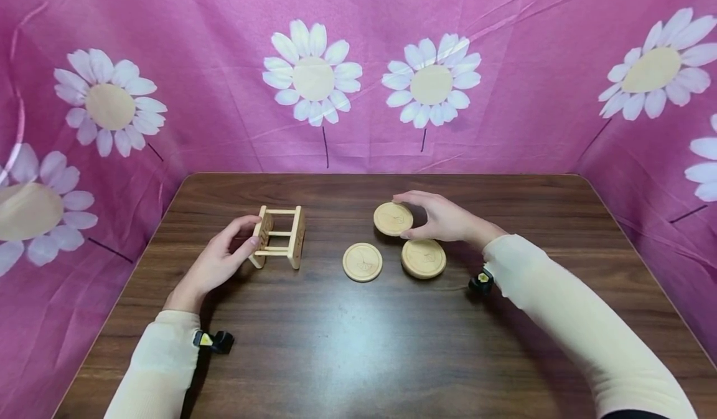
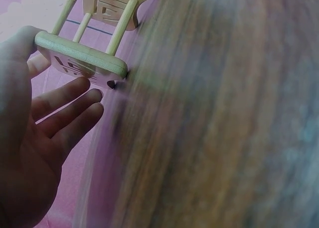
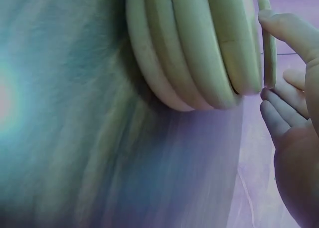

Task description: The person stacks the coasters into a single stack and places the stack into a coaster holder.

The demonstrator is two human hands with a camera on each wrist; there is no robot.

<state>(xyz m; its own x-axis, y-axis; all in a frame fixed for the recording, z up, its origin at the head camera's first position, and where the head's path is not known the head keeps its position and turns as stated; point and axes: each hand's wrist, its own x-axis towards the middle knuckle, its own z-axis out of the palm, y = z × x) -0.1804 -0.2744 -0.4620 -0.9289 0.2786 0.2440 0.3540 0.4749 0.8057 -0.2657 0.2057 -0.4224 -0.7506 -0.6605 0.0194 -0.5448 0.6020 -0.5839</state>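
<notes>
My left hand (image 1: 221, 258) grips the left side panel of a small wooden coaster rack (image 1: 296, 240), thumb at the near end and fingers at the far end. Dowels join its two cut-out panels, and no coaster lies between them. In the right wrist view, my right hand (image 3: 294, 108) pinches a thin round wooden coaster (image 3: 269, 53) by its edge, apart from a stack of several coasters (image 3: 192, 43). From the head view, this held coaster (image 1: 393, 218) has an engraved drawing and is above the table behind the stack. A single coaster (image 1: 362, 262) lies flat left of the stack.
The dark wood-grain table (image 1: 336, 344) carries the rack and coasters. Behind it and at both sides hangs a pink cloth (image 1: 370, 8) with large white flowers. A small black camera is strapped at each wrist.
</notes>
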